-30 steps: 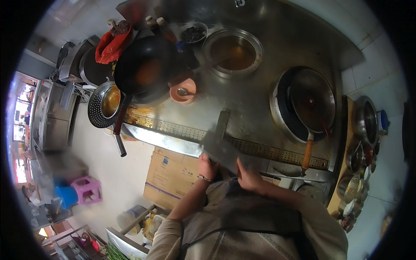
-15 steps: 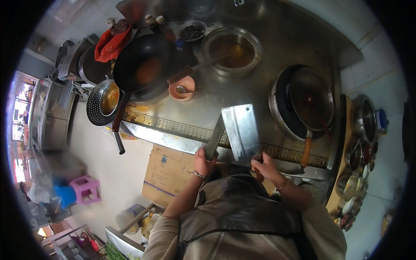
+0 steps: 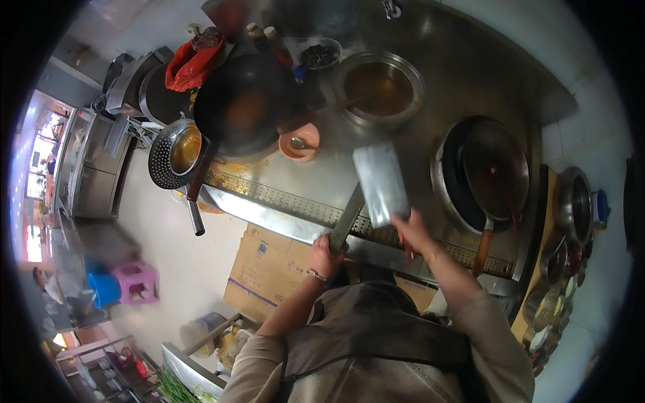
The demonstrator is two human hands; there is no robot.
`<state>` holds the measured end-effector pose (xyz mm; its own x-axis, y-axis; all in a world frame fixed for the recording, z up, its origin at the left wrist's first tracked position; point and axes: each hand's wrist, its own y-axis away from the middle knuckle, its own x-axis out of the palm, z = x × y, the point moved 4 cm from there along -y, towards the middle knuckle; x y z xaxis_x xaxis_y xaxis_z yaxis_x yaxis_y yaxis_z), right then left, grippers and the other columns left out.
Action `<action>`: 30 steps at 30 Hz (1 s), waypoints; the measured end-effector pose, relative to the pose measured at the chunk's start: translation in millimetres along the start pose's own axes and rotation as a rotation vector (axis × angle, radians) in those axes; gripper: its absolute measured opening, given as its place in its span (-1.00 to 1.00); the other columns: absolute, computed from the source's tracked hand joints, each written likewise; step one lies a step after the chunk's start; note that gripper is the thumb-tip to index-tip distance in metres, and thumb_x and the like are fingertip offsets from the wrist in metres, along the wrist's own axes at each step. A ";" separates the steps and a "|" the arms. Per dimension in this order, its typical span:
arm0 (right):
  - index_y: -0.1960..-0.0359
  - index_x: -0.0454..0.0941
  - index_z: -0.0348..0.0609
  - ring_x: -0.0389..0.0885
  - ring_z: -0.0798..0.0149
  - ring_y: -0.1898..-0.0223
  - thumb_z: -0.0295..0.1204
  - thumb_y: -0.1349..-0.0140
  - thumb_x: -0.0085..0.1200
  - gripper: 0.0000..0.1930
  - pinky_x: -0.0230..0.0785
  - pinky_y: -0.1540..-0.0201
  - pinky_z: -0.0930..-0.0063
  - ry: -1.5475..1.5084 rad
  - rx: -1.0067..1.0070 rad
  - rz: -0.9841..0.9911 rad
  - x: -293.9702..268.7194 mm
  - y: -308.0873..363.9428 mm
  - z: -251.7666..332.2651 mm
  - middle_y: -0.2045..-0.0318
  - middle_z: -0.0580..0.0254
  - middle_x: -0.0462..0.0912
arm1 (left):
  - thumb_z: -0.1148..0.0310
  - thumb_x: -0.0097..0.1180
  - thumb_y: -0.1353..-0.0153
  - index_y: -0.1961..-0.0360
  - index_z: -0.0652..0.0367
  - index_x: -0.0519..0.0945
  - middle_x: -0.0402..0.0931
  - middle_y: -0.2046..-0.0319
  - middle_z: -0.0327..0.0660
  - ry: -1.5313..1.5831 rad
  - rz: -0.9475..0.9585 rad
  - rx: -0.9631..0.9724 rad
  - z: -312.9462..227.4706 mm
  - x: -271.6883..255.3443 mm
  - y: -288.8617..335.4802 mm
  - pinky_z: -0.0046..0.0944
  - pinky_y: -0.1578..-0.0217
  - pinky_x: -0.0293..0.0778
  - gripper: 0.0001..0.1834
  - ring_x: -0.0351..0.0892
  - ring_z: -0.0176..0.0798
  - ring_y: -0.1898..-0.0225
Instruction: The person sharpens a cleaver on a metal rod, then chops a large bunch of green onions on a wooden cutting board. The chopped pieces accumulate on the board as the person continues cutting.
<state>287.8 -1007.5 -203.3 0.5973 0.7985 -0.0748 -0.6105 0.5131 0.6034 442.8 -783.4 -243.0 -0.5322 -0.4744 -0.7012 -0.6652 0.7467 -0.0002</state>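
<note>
My right hand (image 3: pixel 414 232) is closed round the handle of a cleaver (image 3: pixel 381 183), whose broad pale blade points away from me above the front of the steel stove counter. The fingers hide most of the handle, and the blade is a little blurred. In my left hand (image 3: pixel 324 258) is the near end of a long grey-green bar that looks like a whetstone (image 3: pixel 348 216). It slants away from me over the counter edge. The blade's left side lies close along the whetstone's far end; whether they touch I cannot tell.
Beyond stand a black wok (image 3: pixel 235 107), a pink bowl (image 3: pixel 289 151) with a spoon and a round pot (image 3: pixel 410 101) of brown liquid. Stacked pans (image 3: pixel 497 168) lie at right. A perforated drain strip (image 3: pixel 289 203) runs along the counter; cardboard (image 3: pixel 259 272) lies below.
The cleaver has swung up and away from me along the whetstone, my right hand rising with it. The whole view has shifted slightly. Both hands keep their hold.
</note>
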 end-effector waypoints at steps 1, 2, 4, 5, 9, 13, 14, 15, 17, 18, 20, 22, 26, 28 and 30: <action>0.08 0.36 -0.21 0.33 0.47 0.77 -0.22 -0.19 0.11 -0.62 0.24 0.76 0.52 0.080 -0.054 -0.009 12.8 21.2 -6.9 0.73 0.36 0.37 | 0.27 0.31 0.15 0.01 0.28 0.40 0.45 0.12 0.11 -0.016 0.024 -0.023 1.2 0.6 0.3 -0.01 0.05 0.41 -0.36 0.43 0.18 0.06; -0.04 0.32 -0.20 0.34 0.50 0.75 -0.30 -0.19 0.13 -0.56 0.24 0.74 0.55 0.068 0.017 0.040 24.0 46.7 -20.0 0.71 0.38 0.40 | 0.27 0.32 0.16 0.01 0.29 0.40 0.46 0.12 0.11 -0.032 0.025 -0.039 2.3 0.6 0.4 -0.01 0.05 0.41 -0.35 0.43 0.17 0.06; -0.12 0.30 -0.18 0.35 0.54 0.74 -0.43 -0.17 0.15 -0.52 0.23 0.69 0.62 0.022 0.160 0.161 42.4 72.9 -34.8 0.67 0.41 0.44 | 0.27 0.33 0.17 -0.01 0.30 0.39 0.46 0.12 0.11 -0.063 0.039 -0.030 3.0 1.6 1.6 -0.02 0.04 0.41 -0.33 0.43 0.17 0.06; -0.09 0.31 -0.20 0.35 0.52 0.74 -0.41 -0.17 0.15 -0.54 0.23 0.69 0.61 0.015 0.071 0.147 45.9 68.1 -29.8 0.68 0.40 0.44 | 0.28 0.33 0.17 -0.03 0.31 0.38 0.46 0.13 0.09 -0.058 0.014 0.001 2.3 1.0 2.2 -0.03 0.04 0.41 -0.30 0.43 0.16 0.07; 0.15 0.40 -0.24 0.36 0.44 0.76 -0.35 -0.17 0.15 -0.70 0.23 0.70 0.53 0.075 -0.043 -0.068 29.8 -16.3 8.3 0.71 0.34 0.43 | 0.29 0.32 0.15 -0.03 0.31 0.37 0.46 0.14 0.06 -0.034 -0.013 0.022 3.5 2.1 2.5 -0.03 0.05 0.40 -0.32 0.43 0.13 0.09; 0.26 0.41 -0.27 0.43 0.33 0.70 -0.39 -0.18 0.11 -0.78 0.31 0.63 0.40 0.181 -0.406 -0.417 6.6 -70.9 31.2 0.69 0.24 0.44 | 0.18 0.30 0.08 0.04 0.29 0.42 0.48 0.15 0.07 -0.061 -0.051 0.047 3.9 2.3 0.4 -0.03 0.09 0.43 -0.39 0.45 0.13 0.10; 0.20 0.41 -0.30 0.45 0.29 0.67 -0.41 -0.18 0.10 -0.76 0.34 0.59 0.38 0.317 -0.546 -0.460 10.9 -68.4 30.3 0.67 0.21 0.45 | 0.18 0.31 0.09 0.04 0.29 0.42 0.48 0.16 0.07 -0.060 -0.047 0.039 4.6 2.8 -0.3 -0.03 0.09 0.43 -0.39 0.45 0.13 0.10; 0.15 0.41 -0.32 0.48 0.25 0.63 -0.42 -0.18 0.08 -0.73 0.37 0.54 0.35 0.464 -0.604 -0.517 15.8 -61.7 24.5 0.64 0.17 0.47 | 0.18 0.31 0.09 0.04 0.29 0.42 0.48 0.16 0.07 -0.061 -0.040 0.032 4.8 3.7 0.2 -0.03 0.09 0.43 -0.38 0.45 0.13 0.09; -0.14 0.29 -0.31 0.54 0.00 0.30 -0.52 -0.15 0.03 -0.52 0.41 0.26 0.21 0.522 -0.835 -0.491 38.0 -40.2 12.0 0.31 -0.07 0.52 | 0.19 0.33 0.12 0.03 0.29 0.41 0.48 0.15 0.06 -0.057 -0.034 0.026 4.9 4.5 0.9 -0.03 0.09 0.43 -0.36 0.45 0.13 0.09; -0.22 0.24 -0.28 0.52 -0.07 0.20 -0.54 -0.13 0.02 -0.44 0.40 0.19 0.16 0.591 -0.894 -0.486 51.2 -31.4 6.3 0.21 -0.12 0.51 | 0.20 0.34 0.14 0.03 0.29 0.41 0.48 0.15 0.06 -0.055 -0.030 0.031 4.8 4.6 1.0 -0.03 0.09 0.43 -0.35 0.45 0.13 0.09; -0.22 0.24 -0.23 0.48 -0.18 0.13 -0.56 -0.10 0.02 -0.43 0.38 0.14 0.08 0.744 -0.810 -0.347 73.4 -17.4 -7.2 0.14 -0.21 0.47 | 0.23 0.36 0.18 0.02 0.28 0.40 0.47 0.15 0.06 -0.049 -0.037 0.036 4.9 3.1 1.7 -0.04 0.08 0.43 -0.33 0.45 0.13 0.09; -0.29 0.15 -0.11 0.46 -0.29 0.16 -0.52 -0.09 0.04 -0.34 0.39 0.16 0.03 0.858 -0.678 -0.244 90.9 13.8 -25.9 0.11 -0.26 0.42 | 0.26 0.37 0.23 0.01 0.26 0.39 0.47 0.15 0.06 -0.048 -0.028 0.040 6.2 0.3 1.9 -0.04 0.08 0.43 -0.30 0.45 0.13 0.09; -0.31 0.12 -0.06 0.49 -0.25 0.17 -0.50 -0.10 0.05 -0.32 0.41 0.18 0.00 1.049 -0.470 -0.064 93.4 96.4 -60.3 0.06 -0.23 0.41 | 0.31 0.37 0.25 -0.02 0.24 0.38 0.46 0.13 0.05 0.005 0.003 0.029 13.9 -7.8 -2.3 -0.05 0.03 0.41 -0.28 0.42 0.12 0.05; -0.32 0.10 -0.08 0.50 -0.24 0.19 -0.51 -0.11 0.05 -0.32 0.42 0.19 0.02 1.094 -0.445 -0.042 92.1 101.8 -56.7 0.07 -0.21 0.41 | 0.29 0.38 0.26 0.01 0.20 0.40 0.48 0.17 0.04 0.028 -0.051 0.096 15.1 -14.3 -5.4 -0.03 0.10 0.44 -0.30 0.45 0.12 0.10; -0.32 0.08 -0.10 0.50 -0.25 0.20 -0.51 -0.13 0.04 -0.32 0.42 0.20 0.03 1.072 -0.441 -0.136 93.0 67.5 -34.2 0.07 -0.24 0.41 | 0.28 0.37 0.24 0.03 0.20 0.41 0.48 0.18 0.04 0.015 -0.001 0.077 18.3 -16.3 -8.6 -0.03 0.10 0.44 -0.32 0.45 0.12 0.11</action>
<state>284.3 -887.9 -196.7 0.0552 0.4768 -0.8773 -0.8289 0.5118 0.2260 466.8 -773.6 -244.6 -0.5392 -0.4818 -0.6907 -0.6238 0.7796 -0.0568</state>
